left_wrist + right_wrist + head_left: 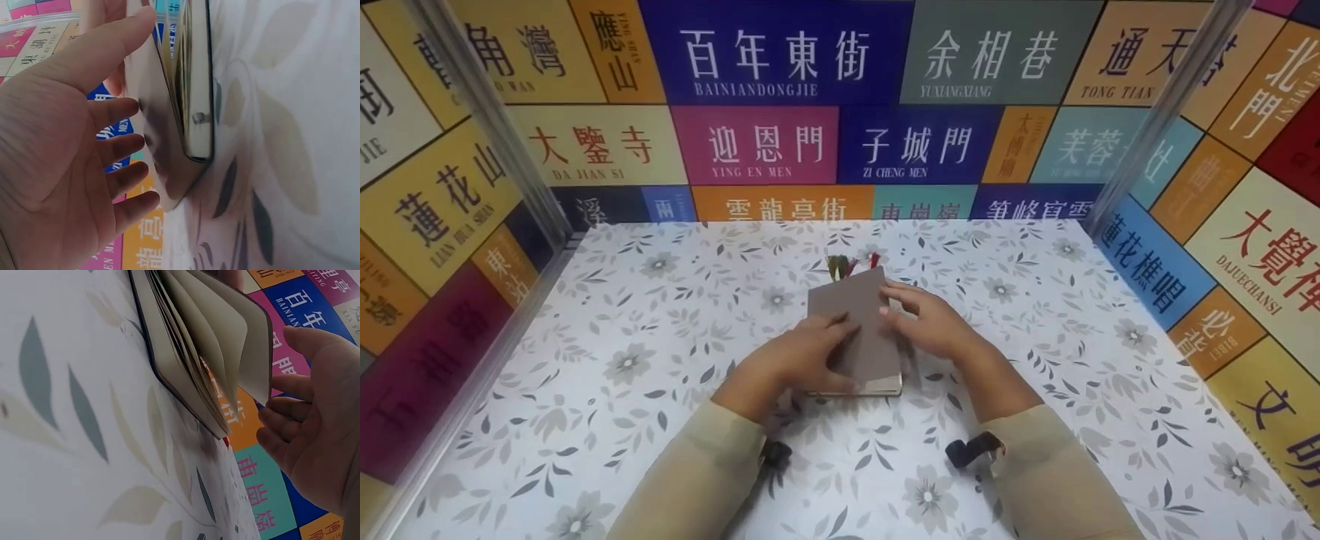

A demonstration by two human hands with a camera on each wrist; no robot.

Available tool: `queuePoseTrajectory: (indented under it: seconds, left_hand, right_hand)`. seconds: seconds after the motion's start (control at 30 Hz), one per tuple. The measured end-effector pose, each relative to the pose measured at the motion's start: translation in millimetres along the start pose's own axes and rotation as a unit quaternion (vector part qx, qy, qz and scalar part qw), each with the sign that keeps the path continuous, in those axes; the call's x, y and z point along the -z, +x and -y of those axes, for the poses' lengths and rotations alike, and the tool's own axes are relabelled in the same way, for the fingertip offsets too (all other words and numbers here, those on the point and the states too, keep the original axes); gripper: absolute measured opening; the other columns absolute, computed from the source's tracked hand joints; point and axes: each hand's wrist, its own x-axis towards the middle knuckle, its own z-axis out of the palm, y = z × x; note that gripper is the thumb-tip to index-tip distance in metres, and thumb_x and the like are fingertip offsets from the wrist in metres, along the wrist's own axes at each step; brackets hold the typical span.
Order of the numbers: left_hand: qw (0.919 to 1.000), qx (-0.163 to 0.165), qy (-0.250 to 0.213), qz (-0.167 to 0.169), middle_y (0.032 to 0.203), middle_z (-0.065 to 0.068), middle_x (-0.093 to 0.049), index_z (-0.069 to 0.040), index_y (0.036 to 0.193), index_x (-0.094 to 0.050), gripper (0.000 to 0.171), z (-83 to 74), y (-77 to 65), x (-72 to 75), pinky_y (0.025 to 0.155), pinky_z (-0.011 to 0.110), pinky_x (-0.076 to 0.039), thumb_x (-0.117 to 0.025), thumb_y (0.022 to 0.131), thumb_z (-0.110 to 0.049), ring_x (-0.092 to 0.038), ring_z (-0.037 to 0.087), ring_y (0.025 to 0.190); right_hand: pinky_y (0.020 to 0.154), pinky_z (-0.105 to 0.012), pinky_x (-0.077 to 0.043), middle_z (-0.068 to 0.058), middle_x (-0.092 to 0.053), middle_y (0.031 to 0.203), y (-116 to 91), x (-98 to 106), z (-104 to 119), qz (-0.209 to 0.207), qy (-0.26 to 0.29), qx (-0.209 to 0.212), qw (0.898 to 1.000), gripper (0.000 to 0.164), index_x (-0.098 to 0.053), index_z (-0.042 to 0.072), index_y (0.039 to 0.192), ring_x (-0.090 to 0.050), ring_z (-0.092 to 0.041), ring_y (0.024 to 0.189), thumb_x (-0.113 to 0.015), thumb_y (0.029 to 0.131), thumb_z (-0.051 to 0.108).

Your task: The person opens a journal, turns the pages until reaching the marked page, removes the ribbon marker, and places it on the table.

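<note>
A notebook (864,330) with a plain grey-brown cover lies on the floral tabletop, its front cover raised at the right side. In the right wrist view, cream pages (225,320) fan apart under the lifted cover. My left hand (799,352) rests its spread fingertips on the cover near the spine side. The left wrist view shows these fingers (126,143) fairly straight against the cover. My right hand (934,322) touches the cover's free right edge with its fingertips, the fingers slightly bent. Small green and red tassels (840,266) stick out past the notebook's far edge.
The tabletop (660,420) has a white surface with grey leaves and flowers. Panels of coloured signs (780,52) stand behind and at both sides, with clear corner strips (1170,97) between them. Black straps (975,448) sit at both sleeve cuffs.
</note>
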Motion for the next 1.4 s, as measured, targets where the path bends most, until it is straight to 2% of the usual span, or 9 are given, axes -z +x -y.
queuePoseTrajectory:
  seconds: [0.1, 0.27, 0.43, 0.57, 0.73, 0.83, 0.97, 1.17, 1.4]
  left_hand:
    - [0.9992, -0.029, 0.01, -0.026, 0.179, 0.007, -0.027, -0.026, 0.17, -0.032, 0.106, -5.5, -1.9, 2.8, 0.129, 0.05, -0.039, -0.085, 0.084, -0.058, -0.032, 0.032, 0.163]
    - [0.9945, -0.068, 0.023, -0.076, 0.178, 0.007, -0.03, -0.024, 0.17, -0.032, 0.107, -15.8, -3.6, 4.9, 0.129, 0.05, -0.039, -0.085, 0.084, -0.06, -0.035, 0.031, 0.162]
    - [0.9865, -0.097, 0.029, -0.128, 0.177, 0.005, -0.032, -0.025, 0.17, -0.032, 0.106, -23.7, -5.3, 6.4, 0.13, 0.052, -0.039, -0.085, 0.085, -0.059, -0.036, 0.031, 0.161]
    - [0.9798, -0.108, 0.043, -0.163, 0.176, 0.004, -0.035, -0.028, 0.17, -0.031, 0.106, -26.2, -6.6, 8.8, 0.13, 0.053, -0.038, -0.084, 0.085, -0.059, -0.039, 0.031, 0.159]
    - [0.977, -0.103, 0.048, -0.181, 0.176, 0.0, -0.034, -0.026, 0.17, -0.031, 0.103, -27.0, -8.4, 12.4, 0.131, 0.054, -0.036, -0.082, 0.087, -0.06, -0.037, 0.028, 0.161]
    - [0.9764, -0.096, 0.049, -0.187, 0.176, -0.002, -0.034, -0.026, 0.17, -0.032, 0.102, -28.1, -9.5, 14.5, 0.13, 0.054, -0.036, -0.081, 0.088, -0.061, -0.036, 0.026, 0.161]
    - [0.9744, -0.093, 0.051, -0.198, 0.176, -0.004, -0.035, -0.026, 0.169, -0.034, 0.1, -28.5, -10.9, 17.7, 0.13, 0.055, -0.037, -0.081, 0.088, -0.061, -0.037, 0.025, 0.16]
    - [0.9682, -0.106, 0.055, -0.22, 0.174, -0.002, -0.039, -0.026, 0.169, -0.036, 0.099, -25.4, -12.9, 22.2, 0.129, 0.055, -0.037, -0.083, 0.087, -0.057, -0.04, 0.027, 0.159]
    - [0.9646, -0.109, 0.062, -0.232, 0.173, -0.002, -0.039, -0.026, 0.168, -0.036, 0.1, -22.3, -16.3, 28.3, 0.127, 0.056, -0.04, -0.086, 0.085, -0.054, -0.043, 0.027, 0.157]
  right_hand:
    - [0.13, -0.051, -0.039, -0.003, -0.047, 0.169, -1, 0, 5, -0.012, 0.05, 0.012, 0.999, 0.058, -0.055, 0.017, 0.158, -0.046, -0.031, 0.157, -0.06, 0.109, 0.046]
    - [0.127, -0.052, -0.043, -0.004, -0.055, 0.164, -2, 0, 13, -0.02, 0.09, 0.037, 0.995, 0.052, -0.053, 0.017, 0.159, -0.049, -0.028, 0.155, -0.054, 0.112, 0.04]
    - [0.126, -0.054, -0.044, -0.006, -0.053, 0.165, -3, -2, 19, -0.017, 0.1, 0.043, 0.994, 0.049, -0.052, 0.018, 0.16, -0.05, -0.031, 0.154, -0.05, 0.114, 0.035]
    - [0.129, -0.056, -0.038, -0.005, -0.05, 0.167, -3, -4, 23, -0.02, 0.095, 0.051, 0.994, 0.047, -0.053, 0.019, 0.16, -0.043, -0.03, 0.158, -0.049, 0.114, 0.031]
    - [0.135, -0.053, -0.026, -0.004, -0.048, 0.169, -3, -6, 28, -0.014, 0.093, 0.066, 0.993, 0.048, -0.051, 0.018, 0.161, -0.036, -0.029, 0.163, -0.049, 0.114, 0.029]
    - [0.136, -0.051, -0.024, -0.004, -0.046, 0.17, -4, -8, 30, -0.012, 0.091, 0.073, 0.993, 0.049, -0.049, 0.015, 0.161, -0.035, -0.028, 0.163, -0.049, 0.114, 0.027]
    - [0.136, -0.049, -0.026, -0.005, -0.045, 0.171, -4, -9, 31, -0.006, 0.097, 0.081, 0.992, 0.05, -0.047, 0.014, 0.162, -0.038, -0.028, 0.162, -0.049, 0.114, 0.025]
    - [0.135, -0.046, -0.029, -0.005, -0.044, 0.171, -2, -10, 28, 0.005, 0.095, 0.099, 0.991, 0.05, -0.046, 0.011, 0.163, -0.039, -0.026, 0.161, -0.049, 0.114, 0.022]
    - [0.132, -0.052, -0.033, -0.011, -0.044, 0.171, -2, -10, 26, 0.006, 0.104, 0.097, 0.99, 0.052, -0.045, 0.006, 0.162, -0.044, -0.034, 0.158, -0.052, 0.113, 0.021]
